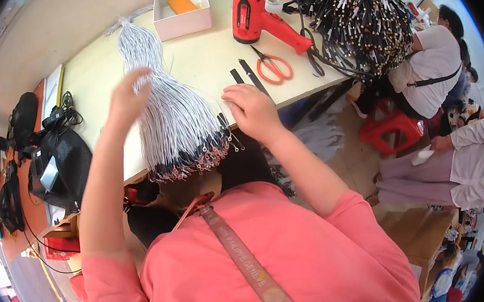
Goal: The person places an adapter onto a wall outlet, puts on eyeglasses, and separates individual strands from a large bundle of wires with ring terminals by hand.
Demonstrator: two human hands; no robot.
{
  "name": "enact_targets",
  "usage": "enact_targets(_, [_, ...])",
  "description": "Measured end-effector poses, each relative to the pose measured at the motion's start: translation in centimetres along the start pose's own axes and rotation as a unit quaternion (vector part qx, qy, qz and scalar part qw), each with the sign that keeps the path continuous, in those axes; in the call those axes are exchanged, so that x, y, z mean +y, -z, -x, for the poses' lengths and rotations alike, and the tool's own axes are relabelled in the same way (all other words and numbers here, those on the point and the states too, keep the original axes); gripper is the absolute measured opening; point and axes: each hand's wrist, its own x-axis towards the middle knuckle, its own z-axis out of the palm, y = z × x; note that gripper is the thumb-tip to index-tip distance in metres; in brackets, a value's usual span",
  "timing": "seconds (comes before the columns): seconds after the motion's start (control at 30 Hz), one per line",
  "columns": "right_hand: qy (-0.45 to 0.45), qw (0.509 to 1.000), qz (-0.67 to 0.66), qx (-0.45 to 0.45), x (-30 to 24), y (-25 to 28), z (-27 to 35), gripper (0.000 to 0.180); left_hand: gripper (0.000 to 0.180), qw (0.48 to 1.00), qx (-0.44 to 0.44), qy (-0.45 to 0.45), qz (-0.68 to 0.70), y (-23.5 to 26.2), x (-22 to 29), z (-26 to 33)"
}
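A large bundle of thin white wires [170, 105] lies across the table, gathered at its far end and fanning out toward me. Black sleeves and small metal ring terminals [196, 158] tip the near ends, at the table's edge. Over the bundle's left side is my left hand [128, 99], slightly blurred, its thumb and fingers apart and holding nothing visible. To the right of the wires, my right hand [254, 110] is at the table's front edge with loosely bent fingers and nothing seen in them. Just beyond it lie a slim black tool [253, 75] and orange-handled scissors [274, 69].
A red heat gun [248, 19] stands behind the scissors. At the back is a white box [183, 24] holding an orange object. Black cables [352, 24] are heaped at right, black bags [60, 165] at left. Other people sit and stand at right, near a red stool [391, 128].
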Motion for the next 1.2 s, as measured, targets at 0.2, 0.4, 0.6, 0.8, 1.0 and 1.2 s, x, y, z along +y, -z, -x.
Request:
enact_targets(0.2, [-0.333,0.868,-0.360,-0.074,-2.1,3.0,0.9,0.015,0.032,0.970,-0.085,-0.173,-0.145,-2.6,5.8,7.3])
enact_targets(0.4, [-0.320,0.903,-0.184,-0.220,-3.1,2.4,3.6,0.030,0.028,0.955,-0.136,-0.185,-0.187,-3.0,6.2,8.8])
enact_targets(0.6, [-0.460,0.727,-0.466,-0.207,-3.3,0.8,3.0,0.033,0.023,0.958,-0.142,-0.185,-0.167,-2.4,5.5,9.1])
enact_targets(0.8, [-0.450,0.731,-0.462,-0.224,-6.1,-1.2,3.6,0.031,0.017,0.968,-0.138,-0.174,-0.114,-1.4,4.3,9.2])
enact_targets(1.0, [-0.493,0.704,-0.497,-0.118,-7.2,-3.3,3.4,0.034,0.010,0.974,-0.123,-0.171,-0.089,-1.6,4.7,9.6])
enact_targets(1.2, [-0.482,0.715,-0.501,-0.074,-8.0,-4.1,3.5,0.030,0.009,0.975,-0.110,-0.178,-0.079,-2.1,4.5,10.0])
